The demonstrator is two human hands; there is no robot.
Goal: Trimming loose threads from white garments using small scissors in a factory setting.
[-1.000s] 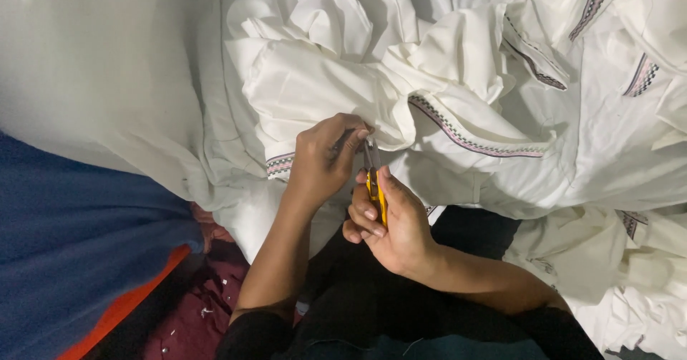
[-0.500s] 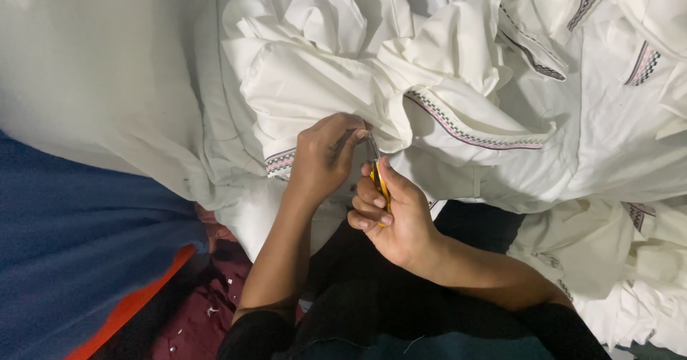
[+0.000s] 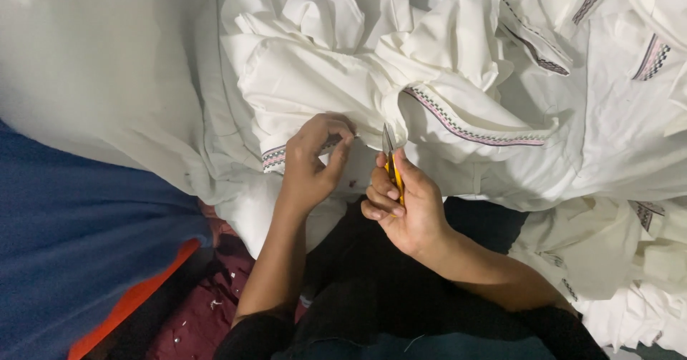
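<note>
A white garment (image 3: 336,81) with a checked pink-and-black trim band (image 3: 465,127) lies bunched in front of me. My left hand (image 3: 311,163) pinches a fold of its cloth near the trimmed edge. My right hand (image 3: 401,202) grips small yellow-handled thread snips (image 3: 390,161), blades pointing up at the fabric right beside the left fingers. The two hands are a few centimetres apart.
More white garments with the same trim (image 3: 622,102) are heaped to the right and behind. A blue cloth with an orange edge (image 3: 79,245) lies at the left. Dark maroon fabric (image 3: 207,317) and my black clothing (image 3: 372,295) fill the foreground.
The snips in my right hand have shifted slightly up and toward the pinched fold. My left hand keeps its hold on the cloth.
</note>
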